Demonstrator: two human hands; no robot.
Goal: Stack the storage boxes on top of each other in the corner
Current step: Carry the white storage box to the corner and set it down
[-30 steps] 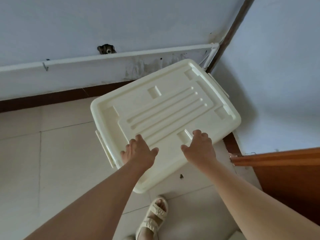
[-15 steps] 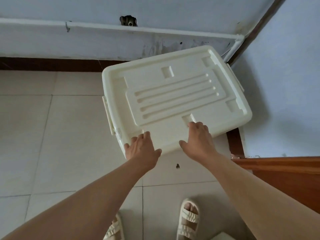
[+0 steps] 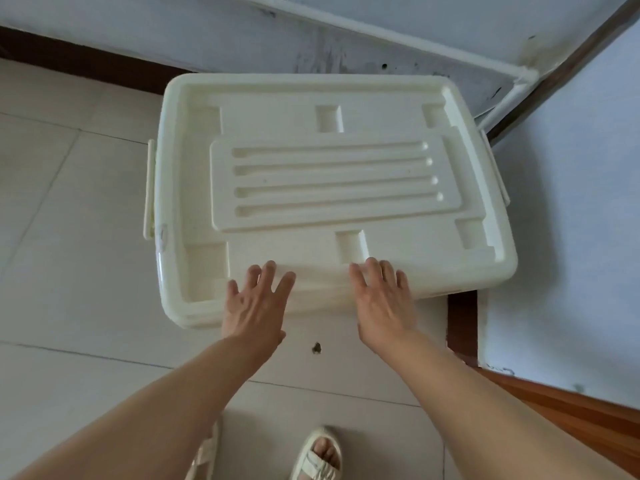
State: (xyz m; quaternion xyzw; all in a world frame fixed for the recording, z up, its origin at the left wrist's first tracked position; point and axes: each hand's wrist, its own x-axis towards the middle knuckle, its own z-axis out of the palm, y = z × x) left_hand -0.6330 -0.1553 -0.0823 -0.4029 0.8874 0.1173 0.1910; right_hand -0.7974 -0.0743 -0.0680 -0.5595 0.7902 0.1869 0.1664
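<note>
Head view: my left hand [image 3: 254,306] and right hand [image 3: 384,303] lie spread, gripping nothing, on the cream storage box [image 3: 329,188] in the corner; any box beneath stays hidden.

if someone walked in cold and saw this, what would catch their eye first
First, the big cream plastic storage box with its ribbed, grooved lid, filling the middle of the view and sitting in the corner where the two pale walls meet. Next, the two bare hands at its near edge, the left hand and right hand, both open with fingers spread. Below, a cream sandal on the pale tiled floor.
</note>
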